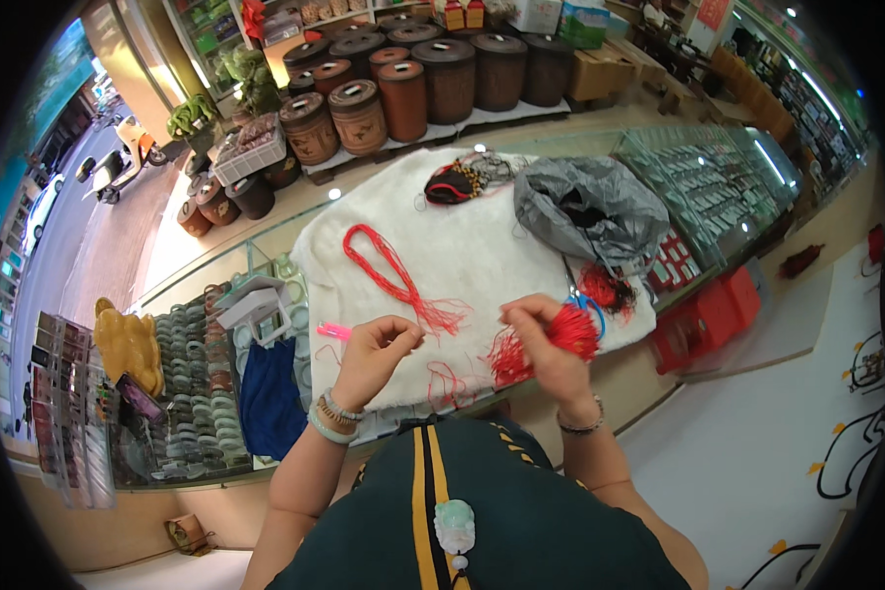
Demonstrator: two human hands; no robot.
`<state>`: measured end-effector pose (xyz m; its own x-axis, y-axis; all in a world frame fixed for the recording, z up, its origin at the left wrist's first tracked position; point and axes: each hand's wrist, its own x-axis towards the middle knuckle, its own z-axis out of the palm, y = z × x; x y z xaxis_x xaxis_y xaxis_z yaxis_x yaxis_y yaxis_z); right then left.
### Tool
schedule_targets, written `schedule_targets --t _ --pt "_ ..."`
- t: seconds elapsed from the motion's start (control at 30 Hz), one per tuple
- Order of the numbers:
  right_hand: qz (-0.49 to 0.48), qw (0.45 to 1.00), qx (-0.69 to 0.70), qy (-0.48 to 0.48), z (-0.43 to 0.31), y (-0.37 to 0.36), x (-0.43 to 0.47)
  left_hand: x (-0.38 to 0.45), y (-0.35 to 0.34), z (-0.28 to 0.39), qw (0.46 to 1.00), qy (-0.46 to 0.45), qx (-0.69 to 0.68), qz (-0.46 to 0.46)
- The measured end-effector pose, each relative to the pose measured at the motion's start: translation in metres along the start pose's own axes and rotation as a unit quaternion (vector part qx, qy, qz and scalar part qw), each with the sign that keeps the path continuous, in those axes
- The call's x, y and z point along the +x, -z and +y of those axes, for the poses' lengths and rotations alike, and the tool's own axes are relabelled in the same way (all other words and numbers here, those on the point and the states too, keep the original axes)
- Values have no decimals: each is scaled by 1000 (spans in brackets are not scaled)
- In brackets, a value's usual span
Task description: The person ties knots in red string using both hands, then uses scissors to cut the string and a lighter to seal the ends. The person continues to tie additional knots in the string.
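Note:
My left hand [383, 350] is above the white fleece cloth [479, 273], thumb and forefinger brought together; whether a thin cord is between them cannot be told. My right hand [549, 346] has its fingers curled by a thick bundle of red cords [574, 332], which it partly hides; its grip is unclear. A looped hank of red cord [387, 269] lies on the cloth ahead, and loose red cords [448, 385] lie near its front edge. Scissors with blue handles [588, 306] rest beyond my right hand. A pink lighter-like object [334, 331] lies left of my left hand.
The cloth covers part of a glass display counter. A grey plastic bag [597, 206], a black-and-red cord bundle [453, 183] and a red-black tangle [611, 289] lie on it. Left are a blue cloth [273, 405], a white stand [258, 310] and bangles [184, 383]. Lidded jars [446, 81] stand beyond.

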<state>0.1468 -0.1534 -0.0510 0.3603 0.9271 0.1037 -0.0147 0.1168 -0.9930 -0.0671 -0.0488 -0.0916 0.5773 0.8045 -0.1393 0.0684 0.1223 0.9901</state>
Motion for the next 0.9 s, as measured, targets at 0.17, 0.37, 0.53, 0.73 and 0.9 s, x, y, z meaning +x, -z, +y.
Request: schedule_targets --t 0.17,0.37,0.53,0.73,0.9 --pt "92 996 6 12 -12 51 -8 -1 -13 -70 956 -23 288 -47" --pt "76 993 86 4 -16 80 -12 12 -44 -94 891 -158 395 -160" --pt "29 987 153 -45 -4 78 -13 22 -49 -92 857 -223 414 -209" --pt "16 978 200 -59 6 78 -11 31 -56 -90 782 -229 516 -265" --pt "0 984 156 -88 2 74 -13 25 -46 -51 925 -40 301 -229"
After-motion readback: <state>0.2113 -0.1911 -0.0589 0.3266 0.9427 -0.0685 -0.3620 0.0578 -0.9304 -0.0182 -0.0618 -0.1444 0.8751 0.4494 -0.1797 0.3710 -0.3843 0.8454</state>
